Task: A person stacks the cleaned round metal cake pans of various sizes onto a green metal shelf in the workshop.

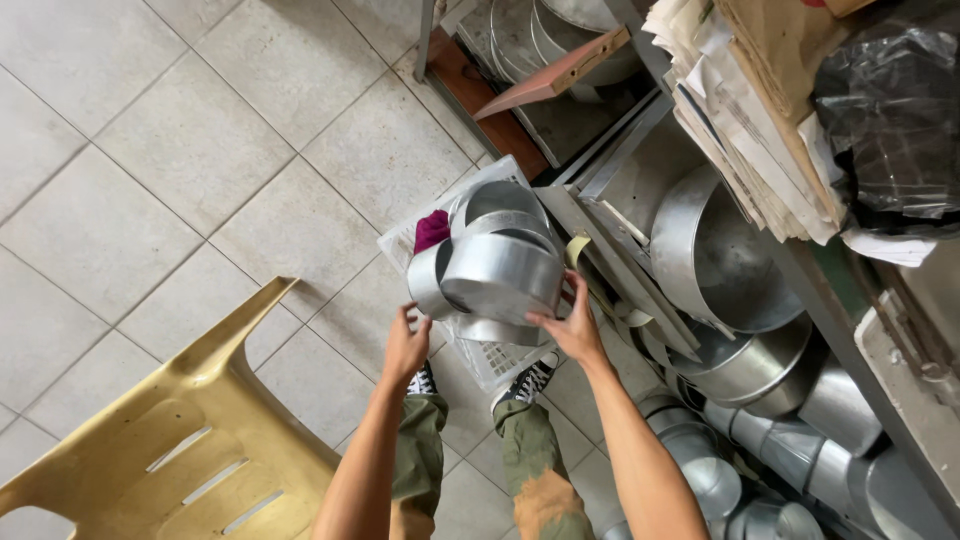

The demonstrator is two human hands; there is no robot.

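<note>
Gripping the stack of round metal tins [500, 275] between your left hand [405, 345] and right hand [572, 328], you hold it just above the white plastic basket [497, 362], not yet set down.

Pans in basket on floor, shelf to the right

Basket [492, 362] sits on floor [200, 150], just ahead of the person's shoes [530, 382]; round pan [503, 275] w/ more pans in it, cloth [431, 229] at its left-rear. Left hand [405, 346] at pan's lower left, right hand [572, 328] at lower right, both touching. Chair [190, 440] left of person. Shelf [800, 270] on right w/ big pans [725, 265] under, paper stack [740, 110] on top, bag [890, 110] right of papers. Board [555, 72] behind basket.
</note>
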